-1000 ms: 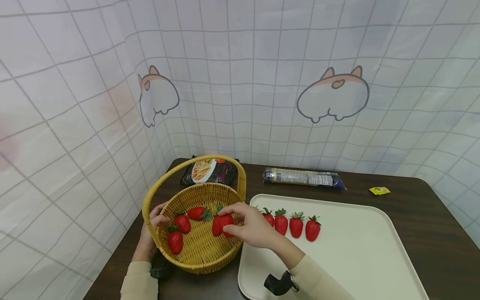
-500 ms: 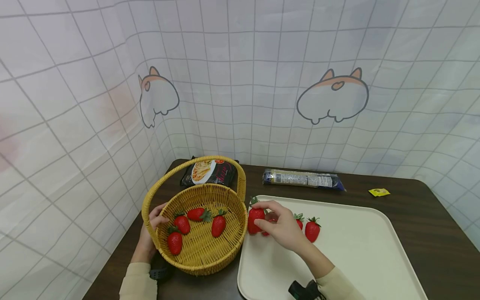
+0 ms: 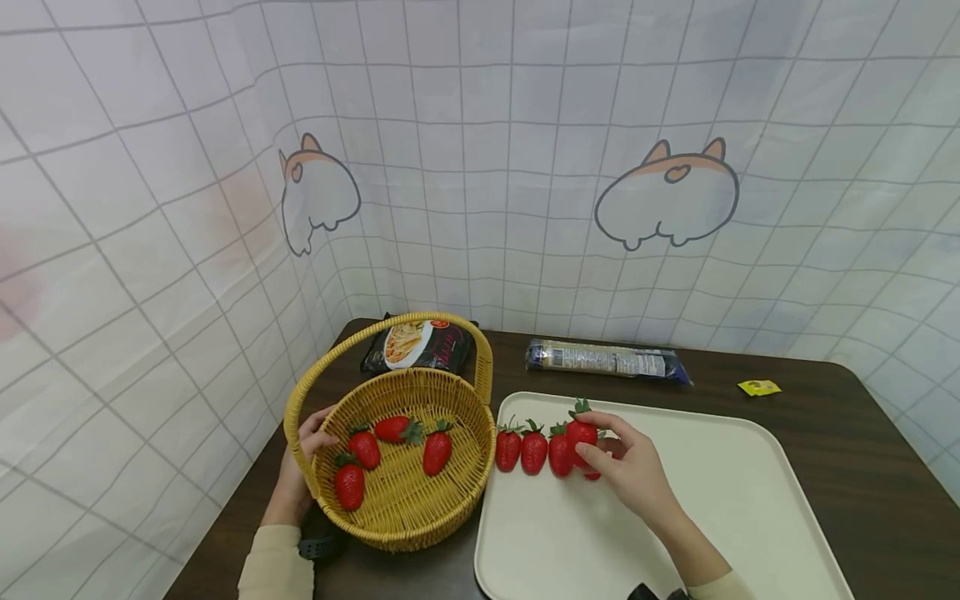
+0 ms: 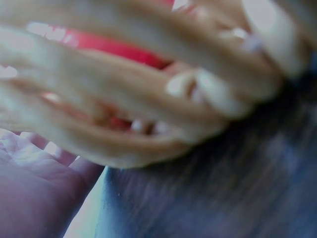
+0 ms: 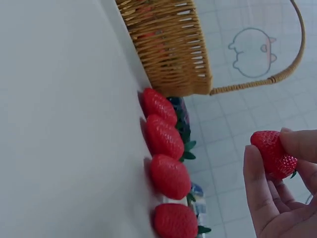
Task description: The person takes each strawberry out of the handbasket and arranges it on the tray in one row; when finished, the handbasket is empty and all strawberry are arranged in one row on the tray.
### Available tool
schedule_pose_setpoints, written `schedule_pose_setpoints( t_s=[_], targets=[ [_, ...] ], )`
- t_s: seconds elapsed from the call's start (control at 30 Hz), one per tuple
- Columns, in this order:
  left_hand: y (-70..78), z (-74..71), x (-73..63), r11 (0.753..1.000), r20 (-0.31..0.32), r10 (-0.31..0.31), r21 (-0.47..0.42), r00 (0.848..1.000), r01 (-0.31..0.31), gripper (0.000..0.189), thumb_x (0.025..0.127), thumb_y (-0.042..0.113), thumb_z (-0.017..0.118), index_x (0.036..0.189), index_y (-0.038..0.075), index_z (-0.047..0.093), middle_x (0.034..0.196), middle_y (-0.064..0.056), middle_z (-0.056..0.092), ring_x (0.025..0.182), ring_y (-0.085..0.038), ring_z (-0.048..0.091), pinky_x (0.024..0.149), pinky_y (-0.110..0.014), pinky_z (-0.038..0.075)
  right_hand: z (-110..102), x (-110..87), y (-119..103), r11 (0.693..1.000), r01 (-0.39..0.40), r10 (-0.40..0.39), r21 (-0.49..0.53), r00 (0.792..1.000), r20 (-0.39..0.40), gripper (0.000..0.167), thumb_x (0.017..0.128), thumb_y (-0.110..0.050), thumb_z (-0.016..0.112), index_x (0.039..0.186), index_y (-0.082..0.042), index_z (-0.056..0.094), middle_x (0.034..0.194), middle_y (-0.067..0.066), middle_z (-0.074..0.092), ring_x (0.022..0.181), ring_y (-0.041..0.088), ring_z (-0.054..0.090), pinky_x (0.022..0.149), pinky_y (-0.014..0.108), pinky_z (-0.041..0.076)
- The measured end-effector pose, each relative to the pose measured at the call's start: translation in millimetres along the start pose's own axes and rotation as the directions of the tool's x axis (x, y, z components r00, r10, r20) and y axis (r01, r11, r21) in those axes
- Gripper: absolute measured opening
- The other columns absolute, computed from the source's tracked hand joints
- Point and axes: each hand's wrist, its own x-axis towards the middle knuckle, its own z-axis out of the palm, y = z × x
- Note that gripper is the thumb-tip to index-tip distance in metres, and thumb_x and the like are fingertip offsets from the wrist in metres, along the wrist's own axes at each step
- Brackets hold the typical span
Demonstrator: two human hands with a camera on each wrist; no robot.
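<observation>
A red strawberry with a green leafy top is pinched between thumb and fingers of my right hand, raised over the cream tray. Under and left of it, several strawberries lie in a row, one mostly hidden by the hand. The right wrist view shows the pinched strawberry apart from that row. My left hand grips the left rim of the yellow wicker basket, fingers over the edge. Inside the basket lie several strawberries. In the left wrist view, blurred wicker fills the top.
The basket's tall handle arches above it. Behind stand a black food packet and a long clear packet. A small yellow sachet lies at the back right of the dark table. A gridded curtain surrounds the back.
My right hand has carried the strawberry out of the basket and rightward along the row on the tray. The left hand has stayed at the basket rim.
</observation>
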Motion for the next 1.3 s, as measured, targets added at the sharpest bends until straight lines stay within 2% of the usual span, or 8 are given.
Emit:
schedule_pose_setpoints(
  t_s=[0.13,0.27,0.47,0.67,0.8,0.87,1.1,1.3],
  targets=[
    [0.7,0.6,-0.3,1.0,0.001,-0.005,-0.003,1.0,0.005,0.044,0.093,-0.003,0.043,0.137,-0.002,0.043,0.116,0.001,0.06,0.106,-0.013,0.057,0.086,-0.025,0.049,-9.8,-10.1,6.8,0.999,-0.02,0.018,-0.028,0.998,-0.054,0.037,0.087,-0.01,0.072,0.123,-0.01,0.063,0.118,0.014,0.062,0.088,0.023,0.064,0.067,0.03,0.056],
    [1.4,1.2,-0.5,1.0,-0.004,-0.012,0.0,1.0,0.012,0.043,0.093,-0.003,0.043,0.136,-0.001,0.043,0.115,0.002,0.06,0.106,-0.013,0.057,0.086,-0.025,0.049,-18.7,-17.4,14.4,0.999,-0.037,0.034,-0.031,0.995,-0.09,0.037,0.089,-0.01,0.07,0.125,-0.007,0.062,0.125,0.014,0.059,0.096,0.024,0.064,0.072,0.028,0.056],
    [1.3,1.2,-0.8,1.0,-0.002,-0.018,-0.006,1.0,0.018,0.043,0.093,-0.003,0.043,0.136,-0.001,0.043,0.115,0.002,0.059,0.106,-0.013,0.057,0.086,-0.025,0.049,-32.9,-23.5,24.3,0.997,-0.08,0.077,-0.014,0.983,-0.167,0.042,0.09,-0.014,0.07,0.129,-0.005,0.059,0.128,0.015,0.058,0.089,0.012,0.066,0.073,0.027,0.056],
    [0.5,0.5,-0.2,1.0,-0.002,-0.016,-0.013,1.0,0.015,0.043,0.093,-0.004,0.042,0.136,-0.002,0.043,0.114,0.002,0.059,0.105,-0.013,0.057,0.086,-0.025,0.049,-48.0,-24.9,32.6,0.991,-0.129,0.132,0.03,0.962,-0.239,0.046,0.091,-0.017,0.069,0.134,-0.005,0.056,0.117,-0.004,0.062,0.087,0.007,0.066,0.072,0.025,0.056],
    [0.0,0.5,1.7,1.0,0.0,-0.02,-0.011,1.0,0.02,0.044,0.093,-0.004,0.042,0.137,-0.002,0.043,0.114,0.002,0.059,0.105,-0.014,0.057,0.086,-0.025,0.049,-57.0,-25.1,38.7,0.984,-0.174,0.174,0.026,0.941,-0.289,0.046,0.091,-0.017,0.068,0.134,-0.005,0.056,0.11,-0.014,0.059,0.087,0.003,0.064,0.071,0.023,0.055],
    [0.0,0.6,2.4,1.0,0.0,-0.024,-0.009,1.0,0.024,0.044,0.093,-0.004,0.042,0.137,-0.002,0.043,0.115,0.002,0.059,0.106,-0.014,0.057,0.086,-0.025,0.049,-60.4,-24.8,40.9,0.979,-0.203,0.196,0.01,0.932,-0.306,0.046,0.092,-0.017,0.068,0.135,-0.006,0.055,0.113,-0.01,0.058,0.087,0.001,0.063,0.072,0.022,0.055],
    [1.7,0.8,1.9,0.999,-0.006,-0.04,-0.013,0.999,0.04,0.043,0.093,-0.004,0.041,0.136,-0.001,0.043,0.114,0.002,0.06,0.106,-0.014,0.057,0.087,-0.025,0.049,-66.7,-24.7,46.0,0.949,-0.307,0.271,-0.07,0.911,-0.311,0.044,0.095,-0.014,0.062,0.137,-0.007,0.053,0.133,0.016,0.052,0.085,-0.004,0.059,0.073,0.018,0.053],
    [2.2,0.5,1.2,0.999,-0.003,-0.038,-0.02,0.999,0.038,0.043,0.093,-0.005,0.041,0.136,-0.001,0.042,0.113,0.002,0.06,0.105,-0.013,0.057,0.086,-0.025,0.049,-66.6,-24.9,53.0,0.926,-0.363,0.328,-0.099,0.908,-0.262,0.046,0.095,-0.012,0.06,0.139,-0.003,0.051,0.135,0.024,0.049,0.092,0.008,0.062,0.073,0.024,0.055]
  ],
)
